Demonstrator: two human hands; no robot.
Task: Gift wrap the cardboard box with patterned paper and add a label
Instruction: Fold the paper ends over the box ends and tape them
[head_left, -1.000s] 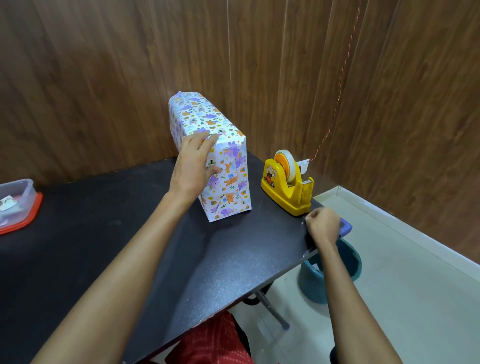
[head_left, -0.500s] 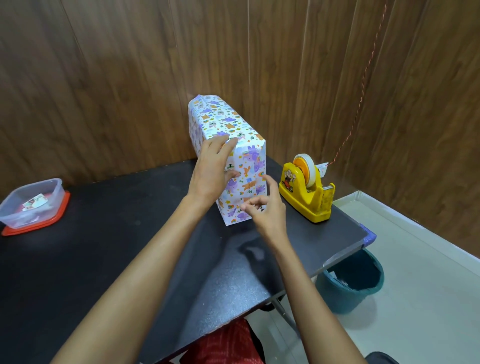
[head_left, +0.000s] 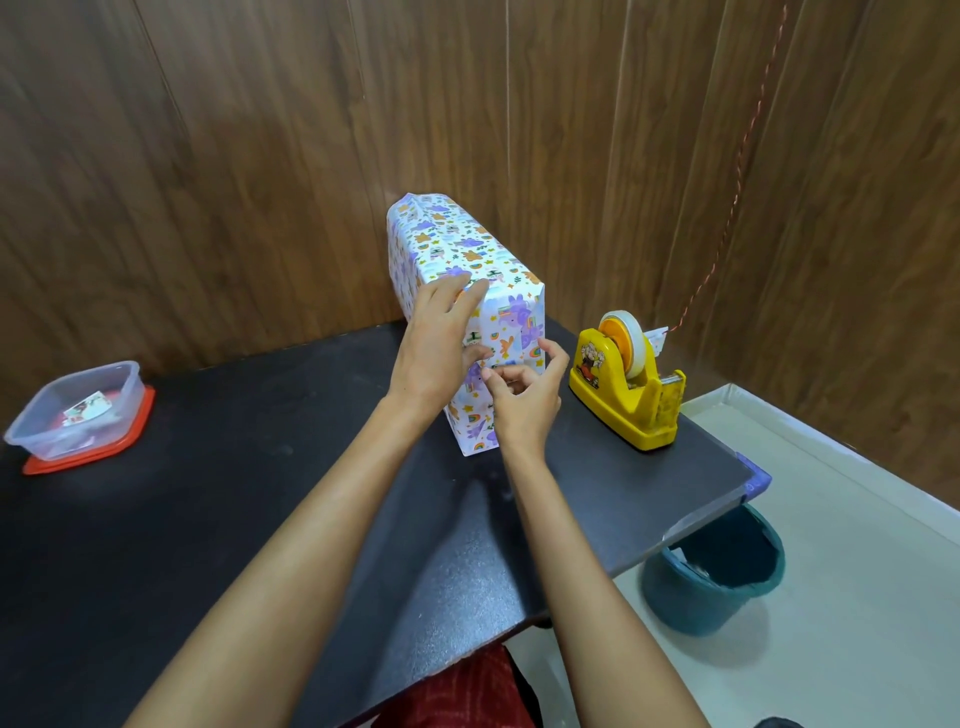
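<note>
The box (head_left: 457, 249), wrapped in white paper with purple and orange prints, stands on its long edge on the black table (head_left: 208, 519). My left hand (head_left: 436, 343) presses flat on its near left corner, fingers straight, thumb on the end face. My right hand (head_left: 524, 400) is at that near end face with fingers curled. It pinches what looks like a small clear piece of tape against the paper; the tape is barely visible. A small printed label (head_left: 87, 410) lies inside the plastic container at the left.
A yellow tape dispenser (head_left: 623, 395) stands just right of the box near the table's right edge. A clear container (head_left: 78, 410) on a red lid sits far left. A teal bin (head_left: 717, 571) stands on the floor below the table corner. Wooden walls are close behind.
My right hand left the table edge by the dispenser and came up to the box's near end face. My left hand stayed pressed on the box.
</note>
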